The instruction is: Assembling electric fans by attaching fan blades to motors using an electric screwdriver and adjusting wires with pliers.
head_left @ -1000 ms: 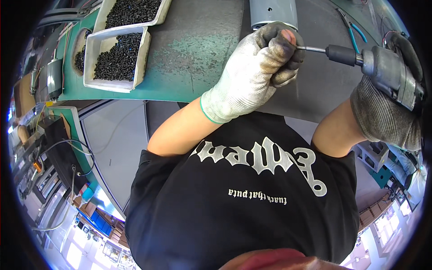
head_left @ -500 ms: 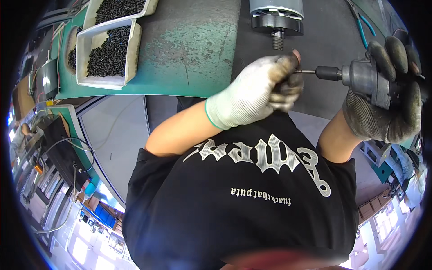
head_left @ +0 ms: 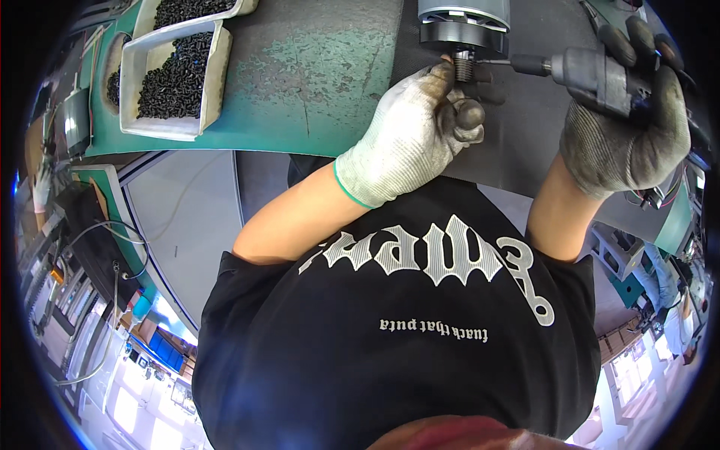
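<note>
On the left, a pale tray (head_left: 214, 84) stood on the worn green bench top (head_left: 322, 79), holding a heap of small black pieces (head_left: 176, 82), with a second tray (head_left: 245, 9) of the same kind just beyond it. Next came the gloved left hand (head_left: 420, 124), its fingers curled close about a threaded shaft (head_left: 464, 73) (I could not tell whether they pinched anything). That shaft stuck out toward the person from a black disc (head_left: 444, 34) on the end of a grey cylinder (head_left: 463, 9), which lay on the dark surface at the top. From the right, a thin bit (head_left: 496, 62) reached to the shaft, just below the disc. It belonged to a grey driver (head_left: 592, 71), gripped firmly in the gloved right hand (head_left: 622, 146), fingers wrapped around its body.
</note>
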Motion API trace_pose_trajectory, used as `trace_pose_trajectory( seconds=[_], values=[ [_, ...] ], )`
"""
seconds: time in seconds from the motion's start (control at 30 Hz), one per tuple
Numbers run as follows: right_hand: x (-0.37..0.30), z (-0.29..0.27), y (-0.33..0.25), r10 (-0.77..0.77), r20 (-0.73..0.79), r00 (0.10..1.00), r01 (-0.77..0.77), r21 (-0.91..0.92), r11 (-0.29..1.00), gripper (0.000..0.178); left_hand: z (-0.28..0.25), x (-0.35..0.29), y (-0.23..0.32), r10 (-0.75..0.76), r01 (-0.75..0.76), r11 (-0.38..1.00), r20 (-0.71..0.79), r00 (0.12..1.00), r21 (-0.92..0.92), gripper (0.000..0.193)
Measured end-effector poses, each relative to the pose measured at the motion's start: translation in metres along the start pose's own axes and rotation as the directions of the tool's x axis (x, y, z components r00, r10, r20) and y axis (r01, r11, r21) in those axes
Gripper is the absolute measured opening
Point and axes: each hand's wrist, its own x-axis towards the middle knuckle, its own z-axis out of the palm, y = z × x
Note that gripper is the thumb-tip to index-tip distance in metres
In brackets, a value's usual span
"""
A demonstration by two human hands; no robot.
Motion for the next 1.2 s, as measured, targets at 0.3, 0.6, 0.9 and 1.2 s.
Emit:
trace_pose_trajectory(
  seconds=[0.3,0.6,0.9,1.2],
  values=[
    [-0.003,-0.002,0.009,-0.032,-0.038,0.999,0.030,-0.047,0.998,0.024,0.004,-0.001,-0.001,0.059,-0.052,0.982,-0.032,0.998,0.181,0.029],
    [-0.016,0.004,0.022,-0.201,-0.208,0.957,0.136,-0.289,0.948,0.024,0.011,-0.001,0.000,0.134,-0.081,0.894,-0.091,0.987,0.440,0.026],
    [-0.002,-0.031,0.014,-0.271,-0.216,0.938,0.152,-0.444,0.883,0.026,0.003,0.001,0.011,0.131,-0.114,0.844,0.006,0.991,0.524,0.025],
    [-0.015,-0.026,-0.028,-0.671,0.059,0.739,0.236,-0.956,0.176,0.026,0.004,-0.005,0.000,0.456,-0.150,-0.497,0.404,0.793,0.855,0.029]
  ],
)
